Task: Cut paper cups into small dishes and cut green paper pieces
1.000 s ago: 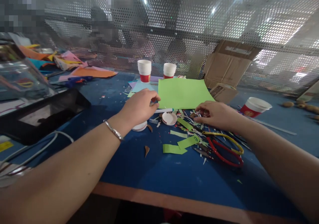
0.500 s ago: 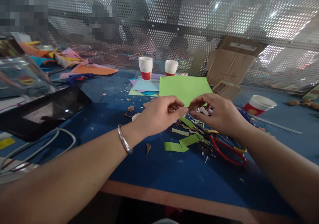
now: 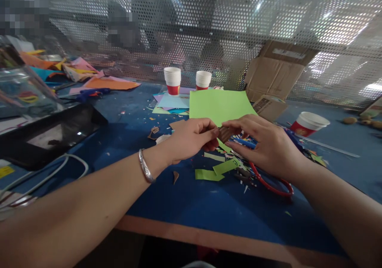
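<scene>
A small ridged piece of brown cardboard [image 3: 226,133] is held between my two hands above the blue table. My left hand [image 3: 198,136], with a silver bangle at its wrist, pinches the left end between thumb and fingers. My right hand [image 3: 262,142] has its fingertips along the upper edge and its thumb by the lower edge. Below the hands lie green paper strips [image 3: 227,166] and small scraps. The red-handled scissors [image 3: 273,185] lie partly hidden under my right hand. Behind the hands is a green sheet of paper [image 3: 219,103].
Two stacks of paper cups [image 3: 172,77] stand at the back, and another paper cup [image 3: 310,123] tilts at the right. A folded cardboard box [image 3: 270,75] leans on the perforated metal screen. At the left are a black tray [image 3: 59,133] and a white cable [image 3: 74,156].
The cardboard piece now shows more plainly between my hands. My left fingers have closed in a pinch, and my right hand has turned and lowered slightly. The camera view has shifted a little.
</scene>
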The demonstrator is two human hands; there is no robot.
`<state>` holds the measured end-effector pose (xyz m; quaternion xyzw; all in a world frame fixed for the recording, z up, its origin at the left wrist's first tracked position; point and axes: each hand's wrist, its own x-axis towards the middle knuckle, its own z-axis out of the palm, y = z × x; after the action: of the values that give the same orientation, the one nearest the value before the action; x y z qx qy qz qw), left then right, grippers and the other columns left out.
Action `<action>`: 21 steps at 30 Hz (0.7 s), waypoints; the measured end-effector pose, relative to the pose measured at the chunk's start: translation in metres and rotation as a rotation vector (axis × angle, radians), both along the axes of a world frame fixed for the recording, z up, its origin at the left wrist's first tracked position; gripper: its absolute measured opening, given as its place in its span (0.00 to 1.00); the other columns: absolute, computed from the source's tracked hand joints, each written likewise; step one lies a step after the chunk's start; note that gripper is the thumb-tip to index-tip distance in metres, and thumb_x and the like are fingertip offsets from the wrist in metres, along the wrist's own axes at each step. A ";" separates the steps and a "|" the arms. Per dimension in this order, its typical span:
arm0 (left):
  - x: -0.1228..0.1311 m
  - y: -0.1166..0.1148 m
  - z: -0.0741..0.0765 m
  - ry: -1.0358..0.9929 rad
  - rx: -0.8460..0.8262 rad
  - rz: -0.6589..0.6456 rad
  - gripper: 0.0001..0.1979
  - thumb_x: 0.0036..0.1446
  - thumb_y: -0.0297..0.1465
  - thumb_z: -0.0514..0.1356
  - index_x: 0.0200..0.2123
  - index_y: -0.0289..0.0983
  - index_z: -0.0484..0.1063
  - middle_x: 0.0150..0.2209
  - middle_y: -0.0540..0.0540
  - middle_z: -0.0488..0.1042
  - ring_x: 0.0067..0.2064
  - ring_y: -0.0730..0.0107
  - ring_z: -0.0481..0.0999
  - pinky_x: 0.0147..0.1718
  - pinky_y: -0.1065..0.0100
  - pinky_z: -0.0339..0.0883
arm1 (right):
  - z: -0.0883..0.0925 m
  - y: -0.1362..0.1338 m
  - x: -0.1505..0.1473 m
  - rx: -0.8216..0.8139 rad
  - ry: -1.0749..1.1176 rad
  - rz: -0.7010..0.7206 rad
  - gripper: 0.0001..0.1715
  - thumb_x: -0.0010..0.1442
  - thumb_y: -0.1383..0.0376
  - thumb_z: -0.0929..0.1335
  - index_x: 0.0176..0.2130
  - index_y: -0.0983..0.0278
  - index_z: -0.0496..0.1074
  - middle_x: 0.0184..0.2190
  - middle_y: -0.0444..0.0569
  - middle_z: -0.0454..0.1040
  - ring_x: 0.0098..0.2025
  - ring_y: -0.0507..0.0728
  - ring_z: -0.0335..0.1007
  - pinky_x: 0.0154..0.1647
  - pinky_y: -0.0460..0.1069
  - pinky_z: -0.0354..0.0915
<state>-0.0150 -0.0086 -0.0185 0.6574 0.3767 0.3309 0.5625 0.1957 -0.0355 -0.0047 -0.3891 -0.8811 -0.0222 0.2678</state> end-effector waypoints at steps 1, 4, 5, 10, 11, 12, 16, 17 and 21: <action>-0.001 0.000 0.000 0.011 0.016 -0.013 0.08 0.64 0.33 0.59 0.33 0.35 0.71 0.26 0.50 0.75 0.27 0.76 0.73 0.30 0.72 0.69 | 0.000 -0.001 0.001 0.002 -0.002 0.003 0.17 0.65 0.63 0.68 0.53 0.61 0.72 0.41 0.52 0.78 0.41 0.60 0.74 0.40 0.53 0.69; -0.002 -0.002 0.001 0.011 0.025 -0.043 0.09 0.64 0.34 0.60 0.33 0.36 0.72 0.27 0.50 0.75 0.28 0.75 0.73 0.31 0.72 0.69 | 0.001 -0.003 0.002 0.005 -0.009 0.006 0.14 0.64 0.62 0.68 0.50 0.61 0.73 0.38 0.51 0.77 0.40 0.60 0.73 0.38 0.52 0.68; -0.003 -0.002 0.002 0.007 0.015 -0.048 0.09 0.65 0.34 0.59 0.33 0.36 0.72 0.27 0.49 0.75 0.29 0.75 0.74 0.32 0.71 0.70 | 0.001 -0.004 0.002 0.009 -0.013 0.006 0.13 0.65 0.62 0.69 0.49 0.61 0.72 0.38 0.51 0.77 0.39 0.60 0.73 0.38 0.53 0.68; -0.002 -0.005 0.003 -0.070 -0.108 -0.070 0.08 0.66 0.33 0.58 0.35 0.35 0.71 0.30 0.48 0.78 0.32 0.72 0.80 0.34 0.70 0.71 | 0.001 -0.006 0.001 0.053 -0.027 0.004 0.12 0.65 0.61 0.68 0.47 0.62 0.71 0.35 0.51 0.75 0.38 0.60 0.71 0.38 0.53 0.66; -0.002 -0.005 0.004 -0.093 -0.128 -0.079 0.07 0.66 0.33 0.59 0.35 0.35 0.70 0.31 0.48 0.79 0.33 0.71 0.81 0.34 0.70 0.72 | 0.001 -0.006 0.001 0.062 -0.027 0.004 0.11 0.65 0.61 0.68 0.47 0.63 0.71 0.35 0.51 0.74 0.38 0.59 0.71 0.38 0.52 0.66; -0.001 -0.006 0.004 -0.109 -0.136 -0.087 0.07 0.64 0.32 0.60 0.35 0.35 0.70 0.31 0.48 0.79 0.34 0.71 0.81 0.35 0.69 0.72 | 0.001 -0.007 0.000 0.070 -0.027 0.004 0.11 0.65 0.61 0.69 0.46 0.63 0.71 0.35 0.50 0.74 0.38 0.59 0.71 0.37 0.52 0.66; -0.002 -0.006 0.003 -0.115 -0.054 -0.096 0.07 0.59 0.31 0.65 0.34 0.34 0.72 0.30 0.49 0.78 0.32 0.75 0.77 0.35 0.71 0.71 | 0.001 -0.008 -0.001 0.053 -0.004 -0.013 0.09 0.64 0.61 0.70 0.43 0.62 0.70 0.35 0.49 0.75 0.37 0.59 0.71 0.37 0.52 0.65; -0.003 -0.006 0.002 -0.107 -0.019 -0.092 0.06 0.58 0.31 0.66 0.34 0.34 0.73 0.29 0.50 0.77 0.32 0.76 0.76 0.34 0.71 0.70 | 0.002 -0.008 -0.002 0.033 0.014 -0.017 0.08 0.64 0.61 0.69 0.42 0.62 0.70 0.35 0.49 0.75 0.37 0.58 0.71 0.37 0.51 0.65; -0.005 -0.005 0.001 -0.057 0.082 -0.092 0.05 0.57 0.31 0.66 0.36 0.35 0.77 0.29 0.50 0.76 0.31 0.76 0.73 0.33 0.72 0.67 | 0.006 -0.012 -0.001 -0.117 0.106 -0.043 0.06 0.67 0.62 0.66 0.40 0.61 0.72 0.34 0.46 0.76 0.34 0.55 0.71 0.36 0.49 0.65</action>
<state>-0.0201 -0.0131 -0.0177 0.6869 0.3158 0.3386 0.5602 0.1942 -0.0470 0.0011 -0.4236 -0.8570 0.0443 0.2902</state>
